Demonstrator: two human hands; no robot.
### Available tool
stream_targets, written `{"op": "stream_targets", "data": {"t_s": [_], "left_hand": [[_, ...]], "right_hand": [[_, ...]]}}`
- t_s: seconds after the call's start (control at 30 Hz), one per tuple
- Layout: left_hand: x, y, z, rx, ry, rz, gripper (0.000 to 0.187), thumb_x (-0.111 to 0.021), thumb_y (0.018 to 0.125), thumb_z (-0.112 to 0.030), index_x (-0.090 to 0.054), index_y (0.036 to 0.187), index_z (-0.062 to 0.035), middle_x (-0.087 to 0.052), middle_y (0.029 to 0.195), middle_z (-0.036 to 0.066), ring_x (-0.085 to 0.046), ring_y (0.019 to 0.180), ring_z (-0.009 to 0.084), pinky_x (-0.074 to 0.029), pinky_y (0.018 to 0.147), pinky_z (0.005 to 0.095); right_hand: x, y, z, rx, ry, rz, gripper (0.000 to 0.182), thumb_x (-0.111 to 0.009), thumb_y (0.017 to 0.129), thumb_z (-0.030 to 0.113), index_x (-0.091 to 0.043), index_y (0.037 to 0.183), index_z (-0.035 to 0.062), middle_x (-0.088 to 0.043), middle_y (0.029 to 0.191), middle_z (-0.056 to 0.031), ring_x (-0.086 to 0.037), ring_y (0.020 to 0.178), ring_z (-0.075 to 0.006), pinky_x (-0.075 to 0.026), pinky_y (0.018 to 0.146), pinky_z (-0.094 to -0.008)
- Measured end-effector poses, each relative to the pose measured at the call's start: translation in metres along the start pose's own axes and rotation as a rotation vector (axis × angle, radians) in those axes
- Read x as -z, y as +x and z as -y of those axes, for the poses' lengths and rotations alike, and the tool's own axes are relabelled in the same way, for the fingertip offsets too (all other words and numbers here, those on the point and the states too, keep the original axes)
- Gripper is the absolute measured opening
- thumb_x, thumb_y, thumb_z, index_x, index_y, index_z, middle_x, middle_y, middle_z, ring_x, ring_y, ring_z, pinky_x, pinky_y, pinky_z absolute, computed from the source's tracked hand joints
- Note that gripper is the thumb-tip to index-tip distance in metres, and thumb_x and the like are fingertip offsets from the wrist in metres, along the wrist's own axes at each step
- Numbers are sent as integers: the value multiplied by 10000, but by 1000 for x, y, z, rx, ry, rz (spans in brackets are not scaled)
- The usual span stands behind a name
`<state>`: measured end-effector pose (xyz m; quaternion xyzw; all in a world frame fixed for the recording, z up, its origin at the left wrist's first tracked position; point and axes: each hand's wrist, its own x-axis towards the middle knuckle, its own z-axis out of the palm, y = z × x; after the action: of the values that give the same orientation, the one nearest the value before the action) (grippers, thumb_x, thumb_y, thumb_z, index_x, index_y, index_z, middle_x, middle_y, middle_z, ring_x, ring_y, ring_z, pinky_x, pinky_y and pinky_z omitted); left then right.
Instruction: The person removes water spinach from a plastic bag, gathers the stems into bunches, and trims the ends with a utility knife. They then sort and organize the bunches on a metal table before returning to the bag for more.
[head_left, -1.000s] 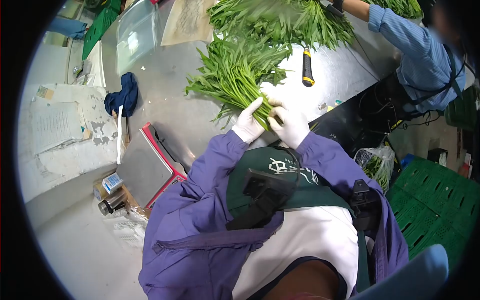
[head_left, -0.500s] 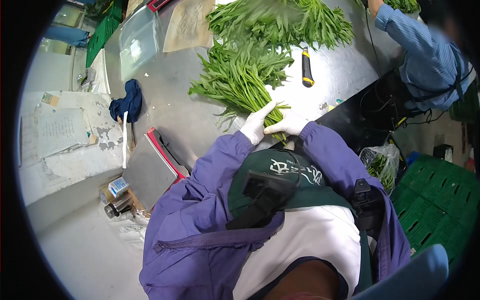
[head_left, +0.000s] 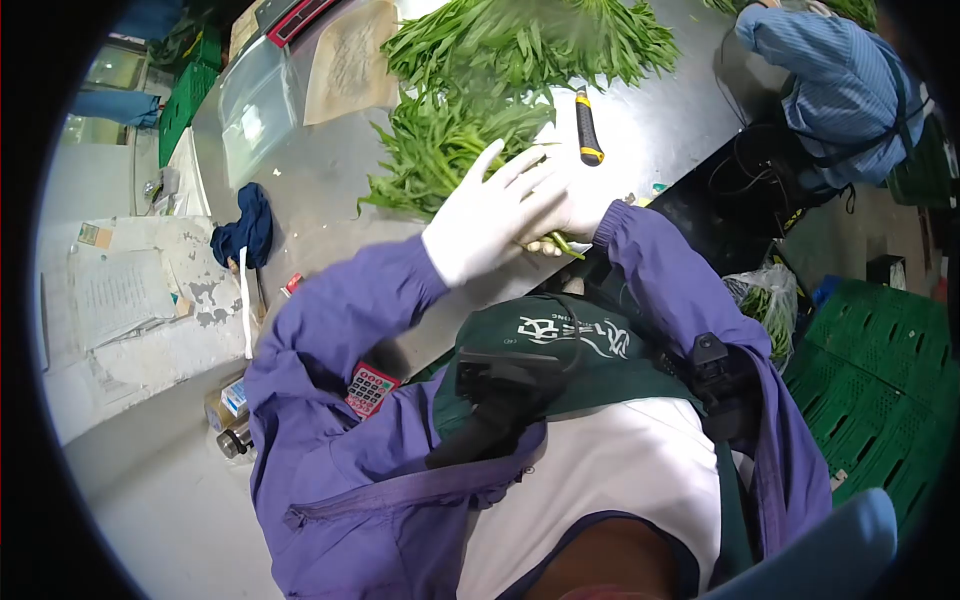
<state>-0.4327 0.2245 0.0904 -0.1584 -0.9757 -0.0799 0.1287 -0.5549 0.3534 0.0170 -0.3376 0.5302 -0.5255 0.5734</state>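
Observation:
My left hand point(head_left: 485, 215), in a white glove, is open with its fingers stretched out over my right hand. Gloved too, my right hand point(head_left: 580, 207) is closed around the stems of a bunch of water spinach point(head_left: 425, 150), partly hidden behind the left hand. Cut stem ends point(head_left: 566, 246) poke out below the palm, and the leaves point away to the upper left. Beyond the bunch lies a larger pile of water spinach point(head_left: 530, 45). A black and yellow box cutter point(head_left: 588, 128) rests on the metal table right of the leaves.
Plastic bags point(head_left: 258, 105) and a tan tray point(head_left: 352, 60) are on the table's far left. A dark blue cloth point(head_left: 243, 230) hangs nearby. A red keypad point(head_left: 372, 390) shows beside my left sleeve. Another person's blue sleeve point(head_left: 810, 50) is at upper right; green crates point(head_left: 870, 380) stand at right.
My left hand has let go of the stems and opened, its fingers spread over the right hand. The right hand keeps hold of the bunch. The view has shifted slightly.

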Motion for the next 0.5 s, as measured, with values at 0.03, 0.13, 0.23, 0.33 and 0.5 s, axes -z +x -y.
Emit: {"op": "stream_targets", "data": {"t_s": [0.03, 0.13, 0.23, 0.33, 0.5], "left_hand": [[-20, 6, 16, 47, -102, 204, 675, -665, 719, -214, -426, 1344, -125, -566, 1177, 92, -518, 1124, 261, -320, 1031, 426], [-59, 16, 42, 60, -71, 340, 531, -630, 742, -193, -500, 1251, -116, -628, 916, 94, -602, 900, 257, -456, 809, 379], [-59, 30, 47, 156, -133, 213, 459, -692, 696, -165, -554, 1128, -97, -641, 873, 138, -615, 843, 312, -475, 760, 407], [-58, 46, 52, 233, -154, 136, 450, -688, 696, -130, -554, 1122, -77, -642, 892, 140, -610, 854, 323, -474, 763, 403], [-57, 66, 45, 291, -224, 208, 563, -708, 664, -125, -515, 1190, -66, -634, 887, 150, -611, 839, 316, -479, 755, 398]], "right_hand": [[1, 0, 6, -151, 87, 37, 173, -712, 773, 63, -627, 896, -24, -644, 697, -123, -620, 555, -165, -508, 468, -272], [19, -4, 9, -303, 301, 22, 285, -652, 868, 226, -592, 1022, -5, -653, 772, -127, -622, 582, -159, -520, 494, -284], [67, -14, -34, -254, 302, -347, 548, -449, 923, 555, -568, 1147, 69, -634, 1017, -89, -619, 824, -151, -515, 671, -286], [68, -18, -42, 210, 542, -784, 679, -357, 943, 581, -415, 1361, 50, -542, 1274, -120, -500, 1138, -214, -365, 990, -391], [15, 23, -16, 220, 471, -876, 533, -433, 982, 407, -457, 1341, 15, -498, 1337, -100, -432, 1233, -174, -297, 1046, -290]]}}
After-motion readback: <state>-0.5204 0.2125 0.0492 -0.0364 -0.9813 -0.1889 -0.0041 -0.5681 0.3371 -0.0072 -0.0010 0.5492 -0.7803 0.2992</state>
